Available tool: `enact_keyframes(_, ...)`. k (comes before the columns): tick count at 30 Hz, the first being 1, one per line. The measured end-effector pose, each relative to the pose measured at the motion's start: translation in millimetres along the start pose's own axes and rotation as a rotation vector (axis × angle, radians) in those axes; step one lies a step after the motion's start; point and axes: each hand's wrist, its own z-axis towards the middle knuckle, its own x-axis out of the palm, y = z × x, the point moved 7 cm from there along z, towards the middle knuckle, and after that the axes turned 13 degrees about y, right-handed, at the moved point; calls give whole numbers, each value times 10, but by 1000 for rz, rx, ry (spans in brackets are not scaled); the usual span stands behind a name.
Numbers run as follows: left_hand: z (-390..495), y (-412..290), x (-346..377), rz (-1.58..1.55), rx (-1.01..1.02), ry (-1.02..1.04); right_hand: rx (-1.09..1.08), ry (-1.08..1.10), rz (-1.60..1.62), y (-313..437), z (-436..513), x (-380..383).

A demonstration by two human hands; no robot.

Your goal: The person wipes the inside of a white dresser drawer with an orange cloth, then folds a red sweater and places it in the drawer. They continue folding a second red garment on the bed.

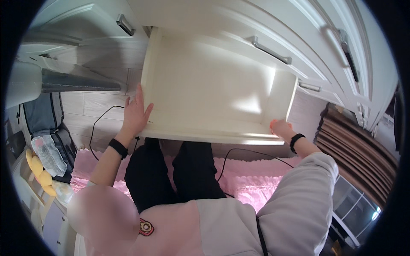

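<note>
A pulled-out white drawer (205, 80) spans the space before me, its inside bare. My left hand (136, 115) rests against the drawer's left side wall near the front corner, fingers spread and the thumb over the rim. At the front right corner, my right hand (282, 129) is closed around an orange cloth-like item (273, 126), pressed against the inside of the drawer. Most of that orange item is hidden by my fingers, so its exact kind is unclear. Each wrist carries a black band.
White cabinet fronts with metal handles (272, 52) rise beyond the drawer. A black cable (93, 134) runs over the floor at left. A grey bag (45, 112) stands at far left. Pink satin fabric (253, 188) lies beneath me; a brown pleated curtain (355, 150) hangs right.
</note>
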Motion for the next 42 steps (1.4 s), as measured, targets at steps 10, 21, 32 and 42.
enact_keyframes(10,-14,-1,19,-6,24,-39,593,-448,631,-1665,-1720,1204)
enact_keyframes(21,17,58,76,70,-37,-14,548,-505,1310,-2762,-711,3000)
enact_keyframes(32,-32,5,36,43,7,-74,503,-986,1670,-2874,-1335,2395)
enact_keyframes(42,-21,38,46,5,-22,18,-171,-1020,1837,-1635,-1828,407)
